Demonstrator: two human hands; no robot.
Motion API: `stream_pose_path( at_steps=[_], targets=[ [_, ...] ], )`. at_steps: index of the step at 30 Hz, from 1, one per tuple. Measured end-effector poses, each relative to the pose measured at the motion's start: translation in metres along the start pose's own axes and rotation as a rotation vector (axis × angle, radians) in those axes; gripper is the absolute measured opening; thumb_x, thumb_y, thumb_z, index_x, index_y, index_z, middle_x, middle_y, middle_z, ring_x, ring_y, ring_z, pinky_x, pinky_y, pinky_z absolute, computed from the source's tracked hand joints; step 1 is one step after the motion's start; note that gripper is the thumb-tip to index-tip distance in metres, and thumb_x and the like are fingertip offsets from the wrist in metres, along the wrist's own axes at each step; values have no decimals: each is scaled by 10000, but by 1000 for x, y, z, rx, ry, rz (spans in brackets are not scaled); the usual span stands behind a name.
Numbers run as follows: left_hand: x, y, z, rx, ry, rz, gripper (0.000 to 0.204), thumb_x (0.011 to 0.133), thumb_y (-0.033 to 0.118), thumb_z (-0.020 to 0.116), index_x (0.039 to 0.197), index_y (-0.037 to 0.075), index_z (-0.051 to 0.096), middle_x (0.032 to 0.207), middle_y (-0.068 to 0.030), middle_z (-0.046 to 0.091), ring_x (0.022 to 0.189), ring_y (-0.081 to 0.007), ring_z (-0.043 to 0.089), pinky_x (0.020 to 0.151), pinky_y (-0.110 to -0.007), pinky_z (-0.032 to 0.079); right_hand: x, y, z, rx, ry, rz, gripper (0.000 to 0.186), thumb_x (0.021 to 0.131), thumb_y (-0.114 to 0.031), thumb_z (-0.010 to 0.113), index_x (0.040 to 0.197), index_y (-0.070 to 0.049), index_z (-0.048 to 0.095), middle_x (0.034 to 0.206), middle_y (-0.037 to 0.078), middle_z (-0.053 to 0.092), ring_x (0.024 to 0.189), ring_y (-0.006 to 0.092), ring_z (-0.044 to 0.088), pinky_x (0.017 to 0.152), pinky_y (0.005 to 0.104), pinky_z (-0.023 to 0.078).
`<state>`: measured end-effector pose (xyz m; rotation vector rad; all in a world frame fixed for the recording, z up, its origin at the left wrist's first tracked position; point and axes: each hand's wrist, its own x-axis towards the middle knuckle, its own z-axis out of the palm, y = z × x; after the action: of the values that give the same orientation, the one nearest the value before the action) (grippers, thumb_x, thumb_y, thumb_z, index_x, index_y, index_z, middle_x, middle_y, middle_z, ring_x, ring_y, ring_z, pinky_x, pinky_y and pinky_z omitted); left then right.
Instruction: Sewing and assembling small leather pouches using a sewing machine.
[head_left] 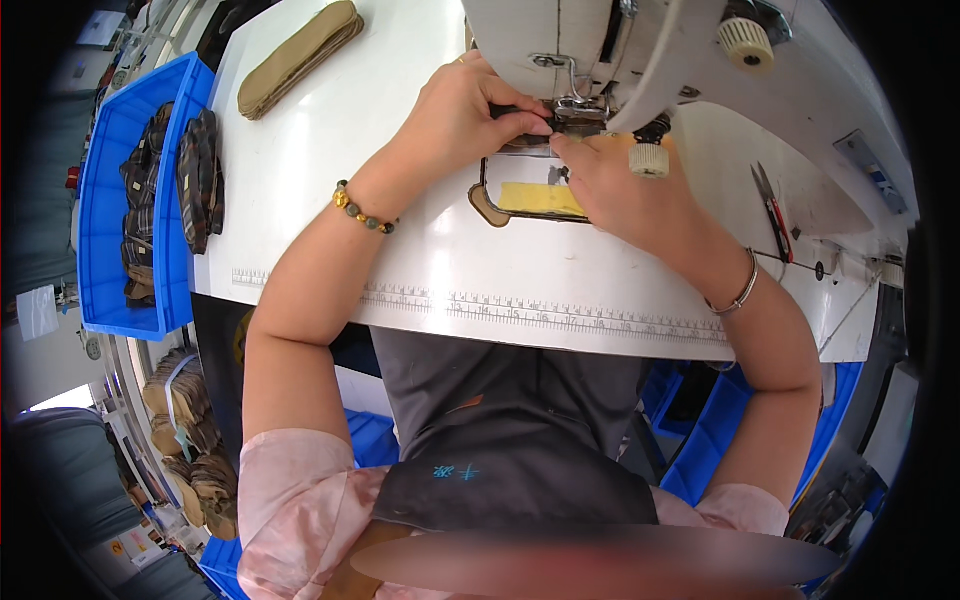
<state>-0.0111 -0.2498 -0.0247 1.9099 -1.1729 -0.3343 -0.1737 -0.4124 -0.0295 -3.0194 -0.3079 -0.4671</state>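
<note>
A white sewing machine point(540, 30) stands at the top, its presser foot point(578, 110) low over a small dark piece of fabric point(530, 143). My left hand point(470, 110) pinches that piece just left of the foot, thumb and index finger close together. My right hand point(620, 185) has its fingertips at the same piece just below the foot; what its fingers hold is partly hidden. Under and beside my right hand is a yellow patch point(535, 198) on the machine bed, with a small tan rounded shape point(488, 210) at its left corner.
A stack of tan oblong pieces point(295, 60) lies at the back left. Folded plaid fabric point(198, 180) lies beside a blue bin point(95, 250) of more plaid pieces. Red-handled scissors point(775, 215) lie at the right. A printed ruler point(450, 302) runs along the table's front edge.
</note>
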Motion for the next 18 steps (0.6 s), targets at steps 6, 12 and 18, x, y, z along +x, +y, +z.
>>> stream_pose_path(
  at_steps=[6, 12, 18],
  targets=[
    [0, 2, -1, -14, -18, -17, 181, 775, 158, 840, 931, 72, 809, 984, -75, 698, 913, -200, 664, 739, -303, 560, -2, 18, 7, 121, 224, -62, 243, 807, -98, 663, 1041, -105, 731, 738, 43, 692, 602, 219, 656, 497, 368, 481],
    [1, -7, 2, -15, -6, 38, 179, 763, 163, 843, 931, 108, 818, 880, -59, 690, 904, -209, 625, 735, -313, 542, -5, 10, 4, 150, 239, 66, 198, 815, -94, 662, 994, -121, 741, 694, 31, 691, 548, 200, 638, 492, 331, 473],
    [1, -12, 3, -26, -8, 66, 175, 752, 175, 845, 919, 129, 822, 803, -31, 670, 894, -212, 586, 753, -317, 518, -2, 8, 5, 121, 231, 58, 216, 836, -123, 651, 1033, -154, 735, 682, 10, 691, 521, 188, 623, 510, 352, 451]
  ],
)
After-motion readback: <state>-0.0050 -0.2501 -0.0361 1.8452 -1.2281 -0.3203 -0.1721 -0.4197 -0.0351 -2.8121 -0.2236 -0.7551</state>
